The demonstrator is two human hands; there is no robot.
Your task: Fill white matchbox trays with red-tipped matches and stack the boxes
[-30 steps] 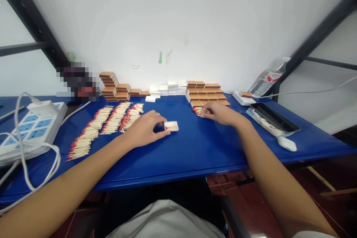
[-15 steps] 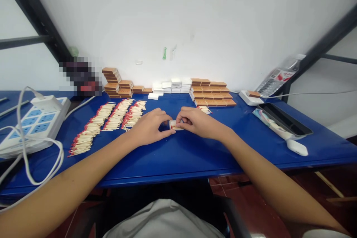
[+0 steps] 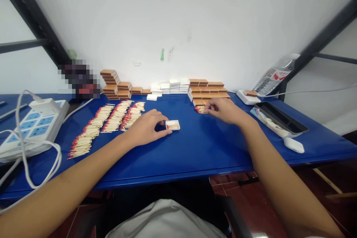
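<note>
My left hand [image 3: 149, 128] rests on the blue table, thumb and fingers gripping the left end of a small white matchbox tray [image 3: 175, 123]. A few red-tipped matches lie inside that tray. Farther right, my right hand [image 3: 223, 109] reaches to a small pile of matches [image 3: 200, 109] in front of the brown matchbox stack [image 3: 210, 95]. Its thumb and forefinger are pinched together at the pile's right end; whether a match is between them is too small to tell. Left of my left hand, loose matches [image 3: 117, 116] lie in three slanting rows.
White trays [image 3: 174, 85] and more brown matchboxes [image 3: 111, 81] are stacked along the wall. A power strip [image 3: 37, 126] with looping white cable sits at the left. On the right are a plastic bottle [image 3: 276, 76], an open pencil case [image 3: 287, 119] and a white earphone case [image 3: 293, 145].
My right hand has left the white tray and moved right and away from me to the small match pile. My left hand stays at the tray.
</note>
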